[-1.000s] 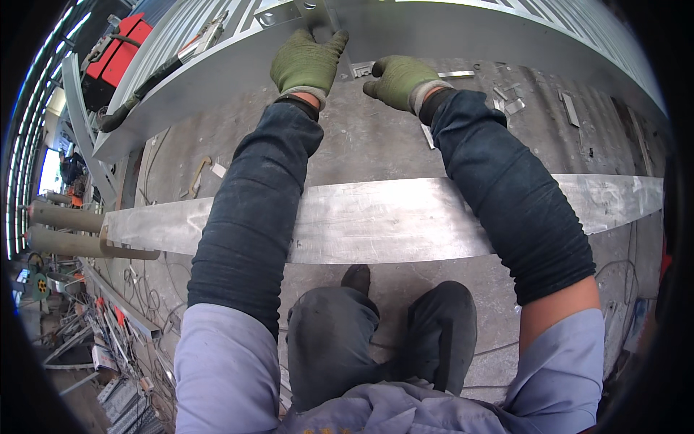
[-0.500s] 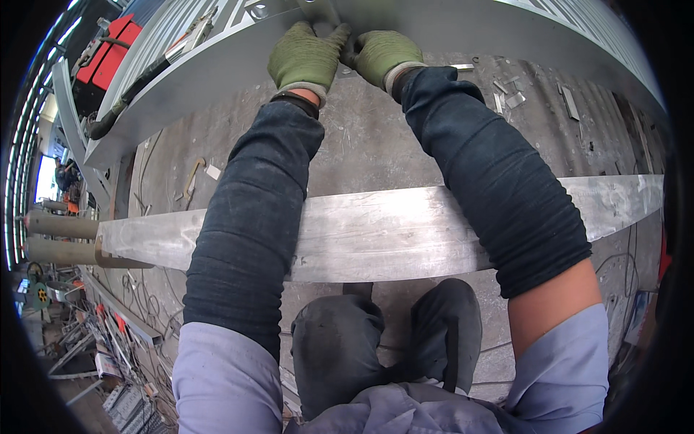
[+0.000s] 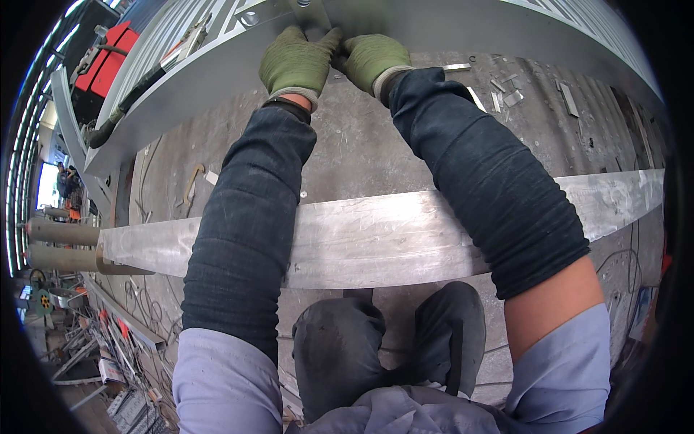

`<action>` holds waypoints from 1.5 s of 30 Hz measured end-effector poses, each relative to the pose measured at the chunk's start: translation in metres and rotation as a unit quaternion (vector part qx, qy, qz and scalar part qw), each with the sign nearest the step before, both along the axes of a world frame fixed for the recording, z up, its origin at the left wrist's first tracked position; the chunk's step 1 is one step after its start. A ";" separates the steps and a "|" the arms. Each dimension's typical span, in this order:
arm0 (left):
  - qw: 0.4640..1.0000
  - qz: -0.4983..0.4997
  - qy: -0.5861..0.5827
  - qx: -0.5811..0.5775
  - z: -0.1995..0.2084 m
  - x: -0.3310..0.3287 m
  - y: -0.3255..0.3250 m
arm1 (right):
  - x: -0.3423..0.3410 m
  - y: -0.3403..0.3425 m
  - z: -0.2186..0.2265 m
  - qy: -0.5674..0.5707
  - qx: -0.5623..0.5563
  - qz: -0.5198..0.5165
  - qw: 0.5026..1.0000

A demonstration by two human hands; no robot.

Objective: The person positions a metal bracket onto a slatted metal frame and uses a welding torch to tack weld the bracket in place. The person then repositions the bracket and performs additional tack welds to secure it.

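Note:
My left hand (image 3: 295, 64), in a green knit glove, is closed at the near face of a large grey metal beam (image 3: 210, 83). Its thumb points right, toward my other hand. Close beside it, my right hand (image 3: 374, 61), gloved alike, has its fingers curled in against the same beam. Just above and between the hands, a small metal plate with a round hole (image 3: 312, 13) shows at the top of the view. The fingertips and whatever they grip are hidden behind the gloves.
A long bare metal bar (image 3: 376, 235) crosses under my forearms, in front of my knees. Metal offcuts (image 3: 512, 98) and a C-shaped brass-coloured piece (image 3: 193, 184) lie beyond it. A red case (image 3: 106, 59) stands far left; cables and scrap litter the lower left.
Both hands have shifted slightly left along the beam, the right one more. The view has tilted a little, and more of the plate with the hole shows.

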State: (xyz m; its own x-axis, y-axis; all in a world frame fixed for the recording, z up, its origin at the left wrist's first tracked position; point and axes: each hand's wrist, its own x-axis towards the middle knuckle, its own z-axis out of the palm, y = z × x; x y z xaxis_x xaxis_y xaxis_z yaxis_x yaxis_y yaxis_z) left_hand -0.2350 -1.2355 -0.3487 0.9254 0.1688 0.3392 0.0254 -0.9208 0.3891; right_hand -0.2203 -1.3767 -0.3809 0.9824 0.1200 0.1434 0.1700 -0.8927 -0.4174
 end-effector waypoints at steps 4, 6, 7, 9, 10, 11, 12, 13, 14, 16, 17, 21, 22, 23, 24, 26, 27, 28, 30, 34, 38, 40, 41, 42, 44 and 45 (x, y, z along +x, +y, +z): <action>1.000 0.002 -0.012 0.007 -0.001 0.002 0.000 | 0.002 -0.002 -0.001 -0.007 -0.001 0.004 1.000; 1.000 0.004 -0.013 0.011 -0.002 0.004 0.002 | 0.002 -0.001 -0.001 -0.006 -0.001 0.006 1.000; 1.000 0.004 -0.015 0.016 -0.003 0.004 0.002 | 0.002 0.000 0.000 -0.004 -0.002 0.007 1.000; 0.999 0.005 -0.020 0.025 -0.003 0.004 0.002 | 0.001 0.000 0.000 -0.003 -0.002 0.006 1.000; 1.000 0.006 -0.014 0.023 -0.002 0.004 0.002 | 0.000 0.000 0.000 -0.005 0.000 0.004 1.000; 1.000 0.006 -0.007 0.021 -0.001 0.004 0.001 | 0.000 0.000 0.000 -0.005 0.001 0.001 1.000; 1.000 0.006 -0.001 0.018 0.000 0.004 0.000 | -0.001 -0.001 0.000 -0.008 -0.001 0.003 1.000; 1.000 0.005 0.000 0.020 0.001 0.003 -0.001 | -0.001 -0.001 0.000 -0.010 -0.002 0.005 1.000; 1.000 0.005 0.001 0.023 0.001 0.003 -0.001 | -0.001 -0.002 0.000 -0.012 -0.003 0.007 1.000; 1.000 0.006 -0.001 0.028 0.001 0.004 -0.002 | -0.001 -0.003 -0.001 -0.009 -0.006 0.003 1.000; 0.999 0.009 -0.004 0.032 0.002 0.003 -0.002 | -0.001 -0.001 0.000 -0.008 -0.006 0.003 1.000; 1.000 0.021 0.008 0.019 0.004 0.001 -0.006 | 0.000 0.000 0.002 0.002 -0.009 -0.012 1.000; 1.000 0.018 0.009 0.020 0.005 0.001 -0.007 | -0.001 -0.001 0.000 -0.004 -0.013 -0.009 1.000; 1.000 0.016 0.009 0.021 0.005 0.001 -0.007 | -0.001 -0.002 0.000 -0.010 -0.017 -0.005 1.000; 1.000 0.015 0.010 0.023 0.005 0.001 -0.008 | -0.001 -0.003 0.000 -0.012 -0.017 -0.003 1.000; 1.000 0.016 0.013 0.020 0.006 0.000 -0.006 | -0.004 -0.001 0.001 -0.016 -0.015 0.003 1.000; 1.000 0.018 0.015 0.020 0.006 0.000 -0.003 | -0.005 0.002 0.003 -0.014 -0.016 0.004 1.000; 0.999 0.020 0.010 0.025 0.007 0.000 0.000 | -0.007 0.005 0.006 -0.012 -0.017 0.005 1.000; 1.000 0.013 0.004 0.028 0.004 0.001 -0.004 | -0.005 0.001 0.004 -0.007 -0.026 0.000 1.000; 1.000 0.010 0.025 0.011 0.006 0.001 -0.007 | -0.004 -0.001 0.003 -0.003 -0.029 -0.005 1.000; 0.999 0.012 0.024 0.025 0.007 0.000 -0.006 | -0.004 0.002 0.004 -0.004 -0.024 -0.010 1.000; 0.999 0.013 0.021 0.026 0.006 0.001 -0.004 | -0.005 0.002 0.004 -0.004 -0.020 -0.003 1.000; 0.999 0.011 0.021 0.021 0.005 0.002 -0.004 | -0.005 0.001 0.004 -0.003 -0.018 -0.001 1.000; 1.000 0.009 0.021 0.016 0.004 0.002 -0.003 | -0.005 0.001 0.004 -0.001 -0.019 -0.004 1.000; 1.000 0.010 0.023 0.017 0.003 0.004 -0.004 | -0.004 0.002 0.004 0.004 -0.021 -0.010 1.000; 0.999 0.012 0.024 0.018 0.002 0.005 -0.004 | -0.004 0.002 0.004 0.002 -0.022 -0.009 1.000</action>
State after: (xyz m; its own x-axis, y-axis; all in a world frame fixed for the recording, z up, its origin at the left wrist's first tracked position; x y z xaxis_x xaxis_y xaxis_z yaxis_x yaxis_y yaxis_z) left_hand -0.2302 -1.2390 -0.3462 0.9370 0.1792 0.2998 0.0651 -0.9329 0.3542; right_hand -0.2248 -1.3748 -0.3774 0.9850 0.1085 0.1342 0.1522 -0.9127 -0.3791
